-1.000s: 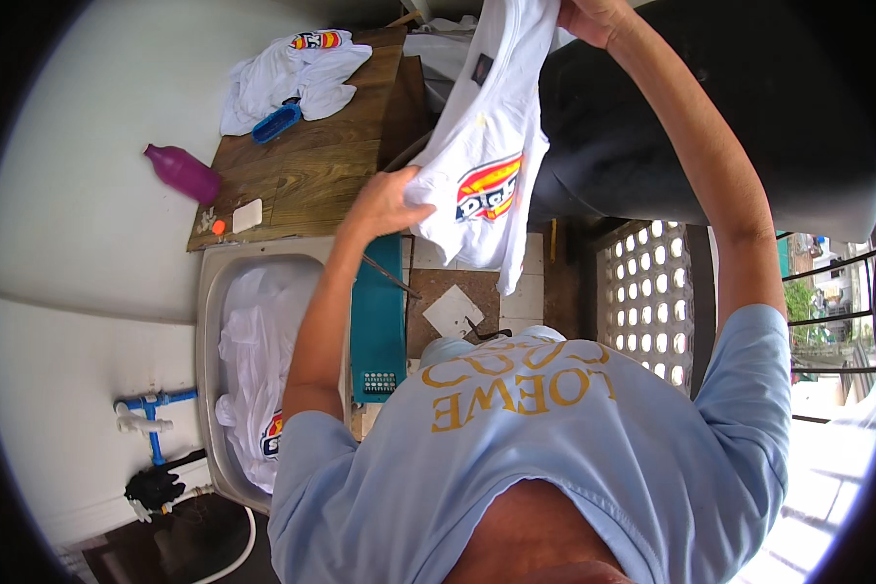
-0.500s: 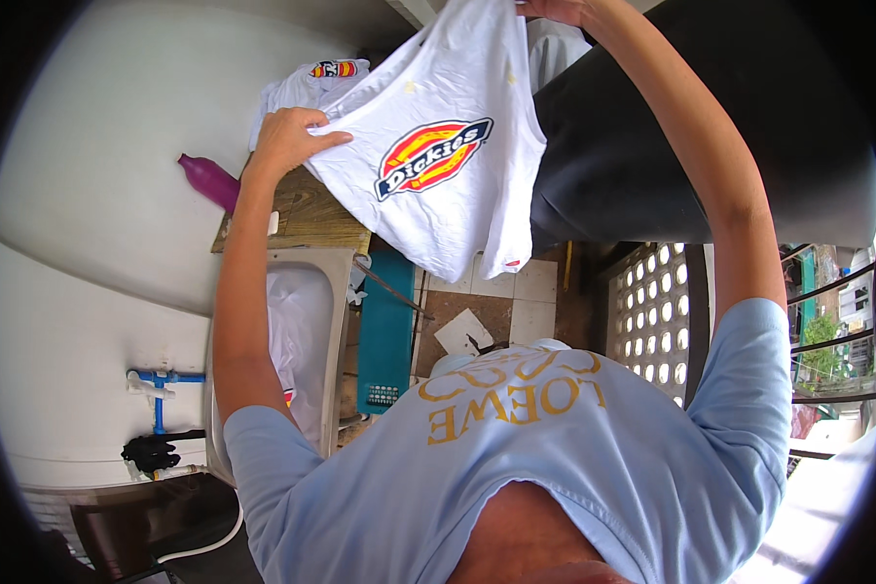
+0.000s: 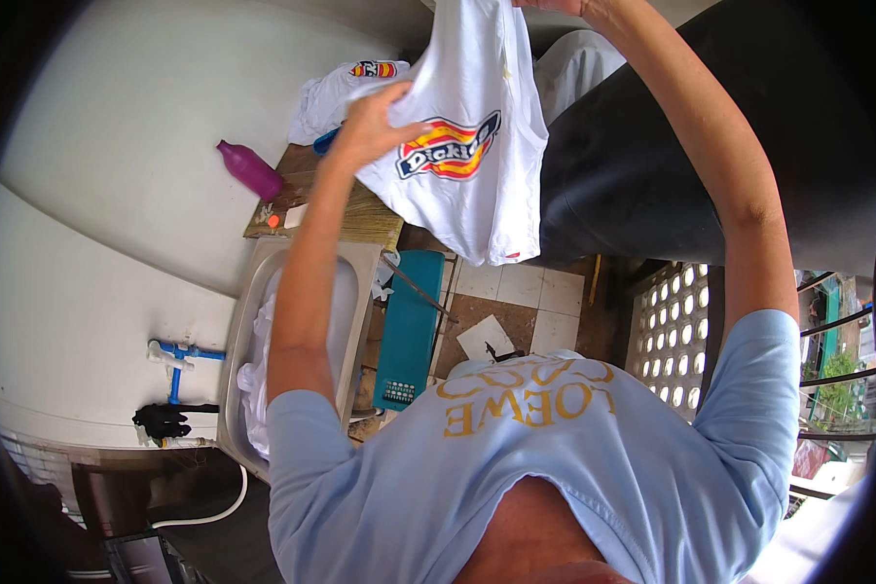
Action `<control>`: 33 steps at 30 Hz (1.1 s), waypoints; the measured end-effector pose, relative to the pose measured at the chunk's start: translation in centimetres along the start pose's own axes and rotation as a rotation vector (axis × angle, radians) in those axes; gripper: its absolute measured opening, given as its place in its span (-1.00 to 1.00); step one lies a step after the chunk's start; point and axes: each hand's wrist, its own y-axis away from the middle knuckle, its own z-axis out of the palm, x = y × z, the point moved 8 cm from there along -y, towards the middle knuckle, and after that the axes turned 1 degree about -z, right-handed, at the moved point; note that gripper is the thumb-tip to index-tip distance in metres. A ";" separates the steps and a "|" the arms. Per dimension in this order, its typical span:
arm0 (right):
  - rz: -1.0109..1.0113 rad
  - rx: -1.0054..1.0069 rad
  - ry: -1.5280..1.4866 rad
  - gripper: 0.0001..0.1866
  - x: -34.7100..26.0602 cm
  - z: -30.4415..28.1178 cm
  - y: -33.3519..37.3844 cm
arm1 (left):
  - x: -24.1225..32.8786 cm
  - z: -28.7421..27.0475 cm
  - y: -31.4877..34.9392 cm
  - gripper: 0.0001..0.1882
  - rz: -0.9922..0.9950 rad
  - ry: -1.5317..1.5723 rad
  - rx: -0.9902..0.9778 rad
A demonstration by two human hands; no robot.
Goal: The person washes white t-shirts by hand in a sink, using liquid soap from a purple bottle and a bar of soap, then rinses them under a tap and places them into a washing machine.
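A white shirt (image 3: pixel 467 209) with a red, yellow and dark blue print hangs in front of me at the top of the view. My right hand (image 3: pixel 553 4) grips its upper edge, though the frame's top cuts off part of that hand. Over the shirt's left side is my left hand (image 3: pixel 372 127), fingers apart and thumb stretched toward the print. Whether it touches the cloth I cannot tell. Another white garment (image 3: pixel 336 102) with a similar print lies bunched behind, beyond my left hand.
A steel sink (image 3: pixel 352 302) with white cloth (image 3: pixel 255 375) inside stands at left, beside a wooden counter (image 3: pixel 375 214) bearing a purple bottle (image 3: pixel 250 170). Blue pipes (image 3: pixel 175 375) run along the wall. A teal plastic piece (image 3: pixel 409 321) is below; a large black surface (image 3: pixel 642 185) fills the right.
My left hand has let go of the shirt's left edge and moved rightward over it. The shirt hangs narrower, and the view has shifted slightly. My right hand still grips the top.
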 end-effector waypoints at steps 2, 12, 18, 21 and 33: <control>0.021 -0.056 -0.019 -0.87 0.7 -0.6 -0.3 | -0.4 4.0 0.6 -0.53 -0.221 0.403 -0.098; 0.102 0.092 0.028 -0.82 4.0 -6.9 1.4 | -0.3 5.7 1.8 -0.69 -0.409 0.940 -0.274; 0.140 0.157 0.134 -0.81 5.8 -7.6 2.2 | -1.8 5.4 2.5 -0.72 -0.519 0.983 -0.245; 0.050 0.153 0.546 -0.81 5.6 -7.7 2.0 | -2.6 3.6 3.1 -0.72 -0.532 0.985 -0.238; -0.086 -0.079 -0.224 -0.59 11.3 -4.1 2.8 | -2.5 -1.5 1.0 -0.67 -0.464 1.103 -0.082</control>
